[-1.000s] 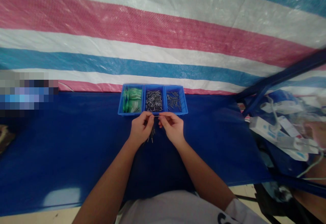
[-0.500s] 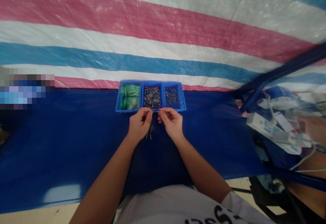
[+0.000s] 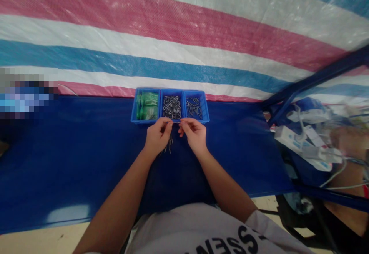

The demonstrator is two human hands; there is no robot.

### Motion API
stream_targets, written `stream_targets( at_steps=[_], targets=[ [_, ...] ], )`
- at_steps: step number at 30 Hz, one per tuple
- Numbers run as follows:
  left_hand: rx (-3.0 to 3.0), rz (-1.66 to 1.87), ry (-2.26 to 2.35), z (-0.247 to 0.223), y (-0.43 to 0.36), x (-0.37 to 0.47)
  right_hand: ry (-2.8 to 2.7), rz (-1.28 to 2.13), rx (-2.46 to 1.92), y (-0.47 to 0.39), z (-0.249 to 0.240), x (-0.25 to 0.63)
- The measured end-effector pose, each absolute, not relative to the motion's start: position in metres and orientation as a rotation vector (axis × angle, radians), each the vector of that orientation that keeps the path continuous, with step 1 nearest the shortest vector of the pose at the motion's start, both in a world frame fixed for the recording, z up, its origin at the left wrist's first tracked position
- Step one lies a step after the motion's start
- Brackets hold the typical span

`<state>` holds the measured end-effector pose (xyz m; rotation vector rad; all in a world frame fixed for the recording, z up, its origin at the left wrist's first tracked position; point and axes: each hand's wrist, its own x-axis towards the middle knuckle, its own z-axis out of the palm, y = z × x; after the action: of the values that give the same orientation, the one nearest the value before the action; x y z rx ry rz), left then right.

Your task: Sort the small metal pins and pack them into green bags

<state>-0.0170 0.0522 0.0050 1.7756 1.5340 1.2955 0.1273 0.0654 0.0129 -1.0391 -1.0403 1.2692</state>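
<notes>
My left hand (image 3: pixel 156 135) and my right hand (image 3: pixel 195 134) face each other just in front of a blue three-part bin (image 3: pixel 170 122). Between their fingertips a thin metal pin (image 3: pixel 176 122) lies level, pinched at both ends. Several dark rods with bright tips (image 3: pixel 170 146) hang below my left hand's fingers. Green plastic packets (image 3: pixel 150 99) fill the bin's left compartment. A dense heap of short metal pins (image 3: pixel 172 107) fills the middle one. Fewer loose dark pins (image 3: pixel 193 107) lie in the right one.
The bin stands at the back of a blue table (image 3: pixel 86 150), against a striped plastic sheet (image 3: pixel 173 38). To the right are a blue metal frame (image 3: pixel 284 109), a white power strip (image 3: pixel 291 140) with cables, and part of another person's arm (image 3: pixel 350 177).
The camera view has shifted slightly, so the bin and table sit a little higher in the picture. Both hands keep the same pinch on the pin, with barely any movement.
</notes>
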Motion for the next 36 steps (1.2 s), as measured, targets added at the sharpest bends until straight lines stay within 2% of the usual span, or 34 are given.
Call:
stream_targets(
  at_steps=[19,24,27,31,36],
  targets=[
    [1.73,1.251,1.541,0.0098,0.0508,-0.0167,-0.944,1.358,-1.016,0.0636,0.0101,0.1257],
    [1.642,1.371,1.68,0.011,0.0506,-0.0185,-0.974,1.368,-1.03,0.0643,0.0095,0.1255],
    [1.553,1.437,1.793,0.0114,0.0516,-0.0208,-1.126,1.272,-1.11,0.0622,0.0088,0.127],
    [1.53,1.438,1.837,0.0111,0.0521,-0.022,-1.597,0.995,-1.221,0.0585,0.0074,0.1295],
    [1.558,1.414,1.818,0.0101,0.0515,-0.0208,-2.061,0.814,-1.129,0.0582,0.0052,0.1283]
  ],
)
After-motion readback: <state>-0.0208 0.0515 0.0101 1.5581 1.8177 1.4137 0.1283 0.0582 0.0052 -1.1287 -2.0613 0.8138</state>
